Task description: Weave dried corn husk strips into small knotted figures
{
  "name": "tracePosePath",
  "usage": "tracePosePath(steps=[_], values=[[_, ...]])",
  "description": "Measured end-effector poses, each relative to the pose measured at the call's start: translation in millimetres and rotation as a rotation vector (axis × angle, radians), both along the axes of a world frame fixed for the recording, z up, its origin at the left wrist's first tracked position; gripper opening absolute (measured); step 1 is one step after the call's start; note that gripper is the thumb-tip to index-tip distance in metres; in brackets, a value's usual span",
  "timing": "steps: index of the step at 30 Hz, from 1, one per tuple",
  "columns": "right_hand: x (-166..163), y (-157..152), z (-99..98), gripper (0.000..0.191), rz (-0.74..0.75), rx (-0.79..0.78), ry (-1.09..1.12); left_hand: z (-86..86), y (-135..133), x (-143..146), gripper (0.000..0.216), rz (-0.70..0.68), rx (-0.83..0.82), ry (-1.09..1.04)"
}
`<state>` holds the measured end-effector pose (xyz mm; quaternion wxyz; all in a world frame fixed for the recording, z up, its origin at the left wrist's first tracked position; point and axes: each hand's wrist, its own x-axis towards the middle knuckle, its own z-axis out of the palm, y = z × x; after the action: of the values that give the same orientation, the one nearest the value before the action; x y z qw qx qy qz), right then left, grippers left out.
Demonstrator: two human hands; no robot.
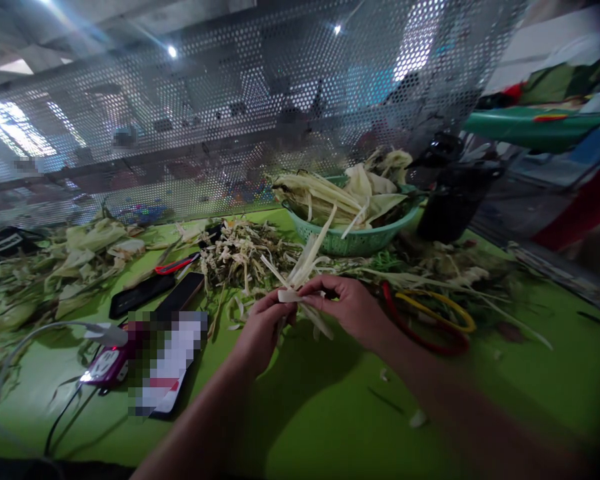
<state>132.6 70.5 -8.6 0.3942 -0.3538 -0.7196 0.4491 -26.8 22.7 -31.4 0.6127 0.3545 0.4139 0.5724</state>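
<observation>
Pale strips of corn husk (307, 263) fan upward from between my two hands, above the green tabletop (320, 407). My left hand (263, 327) is closed around the lower end of the bunch. The fingers of my right hand (347, 303) pinch a short, whitish husk piece (289, 295) folded across the strips. Some loose ends hang below my fingers. Just behind lies a heap of small, dry, twisted husk pieces (245, 250). A green plastic basket (353, 243) filled with larger husks (325, 193) stands beyond my right hand.
On the left lie a red cutter (177, 262), dark phones (143, 295), a lit phone (173, 363), and a purple charging device (113, 360) with cables. Red and yellow loops (437, 307) and a black container (453, 200) are right. A perforated metal screen (205, 120) borders the back.
</observation>
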Motion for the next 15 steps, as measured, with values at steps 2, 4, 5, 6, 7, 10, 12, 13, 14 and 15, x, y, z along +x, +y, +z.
tracePosePath(steps=[2,4,5,6,7,10,12,13,14,15], values=[[0.5,0.0,-1.1,0.009,0.002,0.008,-0.014,0.5,-0.8,0.0,0.015,-0.006,-0.005,-0.007],[1.2,0.6,-3.0,0.010,0.009,0.032,-0.029,-0.2,-0.6,0.1,0.019,0.024,-0.017,0.015],[1.6,1.2,-4.2,0.011,0.013,0.055,-0.040,-1.0,-0.1,0.1,0.022,0.045,-0.024,0.031],[1.9,1.8,-5.5,0.012,0.014,0.090,-0.055,-1.9,0.6,-0.1,0.026,0.065,-0.029,0.044],[2.3,2.5,-6.8,0.013,0.012,0.141,-0.075,-2.9,1.4,-0.3,0.028,0.082,-0.035,0.049],[2.9,4.1,-10.0,0.020,0.001,0.353,-0.155,-4.9,3.6,-1.5,0.028,0.094,-0.059,0.001],[2.6,3.7,-10.8,0.029,-0.006,0.491,-0.216,-5.0,4.4,-2.3,0.028,0.083,-0.086,-0.055],[2.3,2.9,-10.7,0.034,-0.012,0.548,-0.253,-4.8,4.6,-2.5,0.028,0.080,-0.098,-0.078],[1.8,1.7,-10.1,0.037,-0.021,0.598,-0.288,-4.6,4.6,-2.7,0.029,0.080,-0.109,-0.098],[1.3,0.3,-9.0,0.039,-0.028,0.640,-0.320,-4.5,4.7,-2.8,0.029,0.083,-0.116,-0.117]])
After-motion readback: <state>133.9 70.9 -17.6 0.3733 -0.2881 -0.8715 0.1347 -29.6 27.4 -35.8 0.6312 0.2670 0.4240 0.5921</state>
